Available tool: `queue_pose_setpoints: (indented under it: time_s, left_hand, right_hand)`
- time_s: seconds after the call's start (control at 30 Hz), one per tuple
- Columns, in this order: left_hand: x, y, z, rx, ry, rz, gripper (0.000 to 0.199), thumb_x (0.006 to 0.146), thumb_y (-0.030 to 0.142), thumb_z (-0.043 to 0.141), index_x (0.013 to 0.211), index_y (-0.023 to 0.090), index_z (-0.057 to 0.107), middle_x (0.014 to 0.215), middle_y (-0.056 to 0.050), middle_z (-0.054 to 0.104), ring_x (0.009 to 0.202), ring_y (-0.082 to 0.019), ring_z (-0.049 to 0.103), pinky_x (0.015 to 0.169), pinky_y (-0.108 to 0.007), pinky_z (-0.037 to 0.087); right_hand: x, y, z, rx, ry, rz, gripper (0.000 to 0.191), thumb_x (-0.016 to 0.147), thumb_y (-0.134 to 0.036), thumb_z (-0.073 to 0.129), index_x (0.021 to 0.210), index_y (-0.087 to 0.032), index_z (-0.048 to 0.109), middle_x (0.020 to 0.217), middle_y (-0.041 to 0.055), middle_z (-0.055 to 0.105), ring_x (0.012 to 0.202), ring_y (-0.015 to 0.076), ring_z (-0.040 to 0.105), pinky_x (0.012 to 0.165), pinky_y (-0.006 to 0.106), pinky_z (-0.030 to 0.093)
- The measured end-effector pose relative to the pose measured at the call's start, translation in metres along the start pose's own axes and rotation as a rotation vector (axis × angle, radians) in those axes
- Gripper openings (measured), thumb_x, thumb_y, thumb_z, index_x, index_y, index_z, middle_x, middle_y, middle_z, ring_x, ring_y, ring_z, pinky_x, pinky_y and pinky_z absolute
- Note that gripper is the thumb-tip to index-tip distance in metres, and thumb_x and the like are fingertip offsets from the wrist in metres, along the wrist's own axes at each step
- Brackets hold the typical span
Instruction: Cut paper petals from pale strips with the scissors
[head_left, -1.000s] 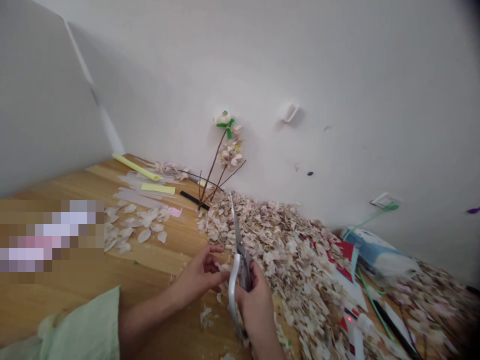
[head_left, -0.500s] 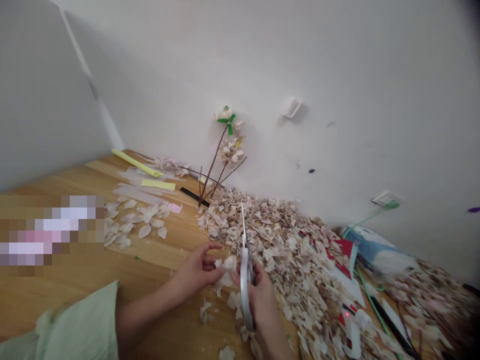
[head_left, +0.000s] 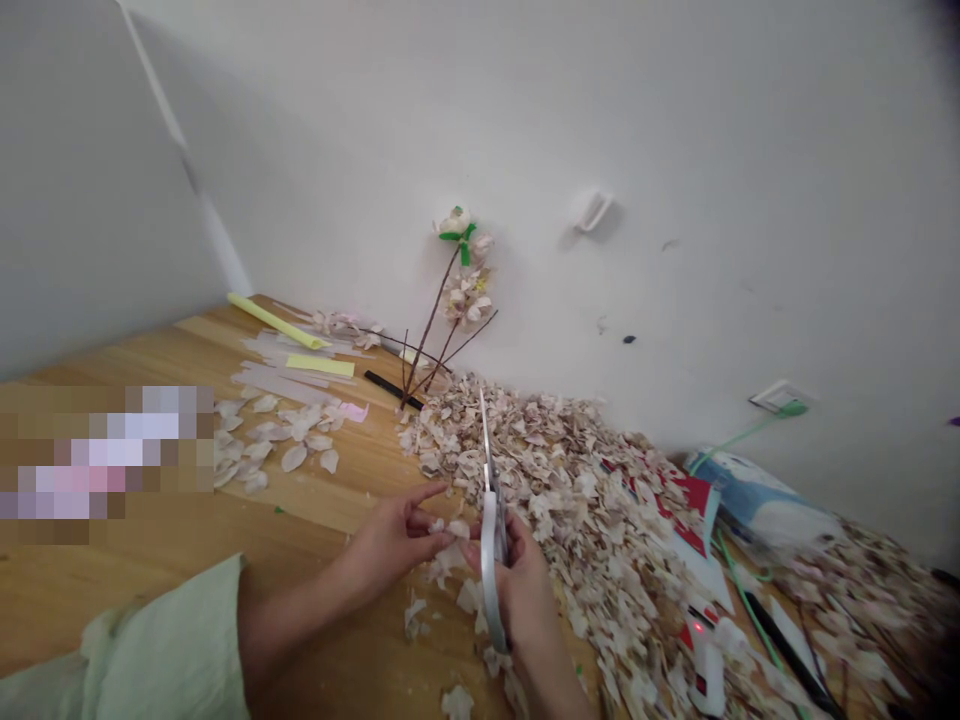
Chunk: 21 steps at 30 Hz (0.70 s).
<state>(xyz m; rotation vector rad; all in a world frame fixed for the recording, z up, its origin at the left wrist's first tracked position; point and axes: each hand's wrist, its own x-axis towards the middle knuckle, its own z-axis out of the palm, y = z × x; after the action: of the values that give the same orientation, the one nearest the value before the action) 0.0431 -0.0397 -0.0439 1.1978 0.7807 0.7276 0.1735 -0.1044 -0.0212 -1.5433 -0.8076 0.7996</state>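
My right hand (head_left: 517,590) grips white-handled scissors (head_left: 491,500) with the blades closed and pointing up and away. My left hand (head_left: 394,540) pinches a small pale petal piece (head_left: 450,535) just left of the scissors. Both hands hover low over a wooden table (head_left: 187,570), beside a big heap of pale paper petals and scraps (head_left: 555,480). A few cut bits (head_left: 412,615) lie on the table under my hands. My left arm wears a pale green sleeve (head_left: 165,650).
A twig branch with paper blossoms and green leaves (head_left: 457,290) leans on the white wall. Loose petals (head_left: 277,445), yellow paper strips (head_left: 319,365) and a black stick (head_left: 390,388) lie at the left rear. A glue gun (head_left: 701,660), red-and-white packaging (head_left: 690,500), and a blue-white pack (head_left: 757,500) sit right.
The scissors swung from tilted left to nearly upright. The petal piece in my left hand has come into view and small cut bits now lie under my hands. The view shifted slightly.
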Motion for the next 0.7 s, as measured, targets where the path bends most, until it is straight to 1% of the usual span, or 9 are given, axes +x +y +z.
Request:
queue_pose_setpoints:
  time_s: [0.07,0.17,0.23,0.33,0.4,0.47,0.57,0.63,0.7]
  left_hand:
    - [-0.0012,-0.0007,0.0001,0.027,0.013,0.044,0.07,0.06,0.028,0.072,0.124,0.011,0.05,0.065,0.001,0.066,0.059,-0.012,0.055,0.055,-0.022,0.038]
    - [-0.0017,-0.0011,0.0,0.028,-0.029,0.017,0.072,0.062,0.03,0.071,0.127,0.013,0.047,0.063,0.002,0.066,0.054,-0.011,0.053,0.052,-0.021,0.036]
    - [-0.0005,-0.0011,-0.0007,-0.007,-0.072,-0.049,0.079,0.059,0.031,0.074,0.129,0.012,0.045,0.057,0.005,0.064,0.049,-0.009,0.051,0.051,-0.021,0.036]
    - [0.0028,-0.0007,-0.0032,-0.092,-0.128,-0.185,0.089,0.049,0.034,0.08,0.127,0.01,0.046,0.053,0.007,0.061,0.046,-0.009,0.051,0.052,-0.023,0.04]
    - [0.0047,-0.0004,-0.0055,-0.121,-0.159,-0.253,0.088,0.044,0.034,0.082,0.123,0.011,0.05,0.05,0.008,0.059,0.045,-0.009,0.052,0.051,-0.022,0.041]
    - [0.0057,-0.0007,-0.0074,-0.115,-0.188,-0.284,0.086,0.043,0.034,0.082,0.121,0.012,0.052,0.047,0.009,0.057,0.042,-0.009,0.051,0.049,-0.021,0.039]
    - [0.0059,-0.0029,-0.0078,-0.099,-0.205,-0.28,0.082,0.046,0.032,0.081,0.12,0.012,0.051,0.047,0.008,0.057,0.043,-0.009,0.053,0.048,-0.021,0.041]
    - [0.0056,-0.0049,-0.0063,-0.12,-0.169,-0.238,0.076,0.047,0.03,0.08,0.116,0.014,0.053,0.055,0.007,0.06,0.047,-0.01,0.055,0.05,-0.023,0.043]
    - [0.0053,-0.0066,-0.0042,-0.142,-0.104,-0.159,0.067,0.048,0.026,0.079,0.109,0.015,0.055,0.066,0.004,0.063,0.053,-0.011,0.058,0.051,-0.023,0.044]
  right_hand:
    - [0.0003,-0.0001,0.0003,0.034,-0.028,0.036,0.036,0.044,-0.026,0.075,0.075,-0.017,0.058,0.066,-0.0024,0.063,0.061,0.0153,0.056,0.059,0.025,0.046]
    - [0.0011,-0.0009,0.0016,0.041,-0.01,0.023,0.038,0.045,-0.026,0.076,0.076,-0.017,0.057,0.067,-0.003,0.063,0.061,0.015,0.056,0.059,0.024,0.045]
    - [0.0015,-0.002,0.0029,0.05,-0.009,0.032,0.04,0.045,-0.028,0.076,0.078,-0.018,0.056,0.064,-0.0029,0.063,0.058,0.0155,0.056,0.055,0.024,0.045]
    - [0.002,-0.0031,0.0041,0.047,-0.038,0.028,0.039,0.047,-0.031,0.077,0.078,-0.018,0.056,0.063,-0.0029,0.062,0.057,0.0161,0.057,0.053,0.024,0.045]
    - [0.0028,-0.0028,0.004,0.043,-0.039,0.014,0.038,0.048,-0.031,0.076,0.078,-0.018,0.057,0.066,-0.0021,0.063,0.06,0.0165,0.058,0.055,0.024,0.046]
    - [0.004,-0.0019,0.0035,0.052,-0.023,0.02,0.038,0.048,-0.031,0.075,0.078,-0.018,0.056,0.068,-0.001,0.064,0.062,0.0166,0.058,0.056,0.025,0.046]
    - [0.0057,-0.0006,0.0026,0.064,0.004,0.049,0.039,0.045,-0.032,0.076,0.076,-0.018,0.056,0.067,-0.0008,0.063,0.059,0.016,0.056,0.055,0.025,0.046]
    - [0.006,-0.0003,0.0028,0.065,0.003,0.055,0.039,0.044,-0.033,0.077,0.074,-0.018,0.056,0.065,-0.0011,0.063,0.056,0.0157,0.055,0.053,0.026,0.046]
    - [0.0058,0.0002,0.0037,0.066,-0.002,0.047,0.037,0.046,-0.035,0.077,0.072,-0.019,0.056,0.063,-0.0014,0.062,0.055,0.0159,0.055,0.052,0.026,0.046]
